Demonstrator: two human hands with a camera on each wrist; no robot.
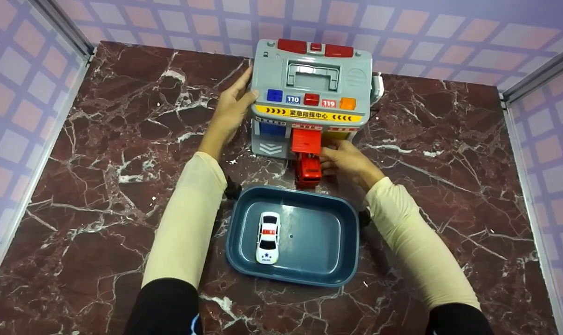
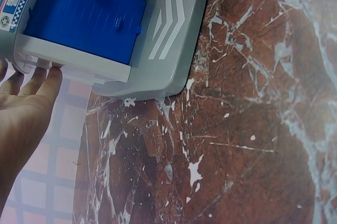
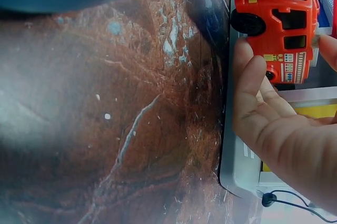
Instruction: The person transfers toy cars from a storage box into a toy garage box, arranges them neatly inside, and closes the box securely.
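A toy rescue station (image 1: 313, 77) with a grey roof stands near the back wall. My left hand (image 1: 231, 109) rests against its left side, fingers extended and thumb by the roof's front corner. In the left wrist view, the fingertips (image 2: 52, 79) touch the white wall beside the blue door (image 2: 87, 16). A red toy fire truck (image 1: 308, 170) sits at the middle doorway, its rear under the raised red door (image 1: 306, 141). My right hand (image 1: 349, 160) holds the truck near its rear; in the right wrist view, fingers (image 3: 253, 79) lie along it and the thumb is opposite.
A dark blue tub (image 1: 293, 277) stands in front of the station, with a white toy police car (image 1: 267, 238) inside on its left. The marbled tabletop (image 1: 123, 153) extends to both sides, bounded by checkered walls (image 1: 402, 28). A black cord (image 3: 287, 198) lies by the station.
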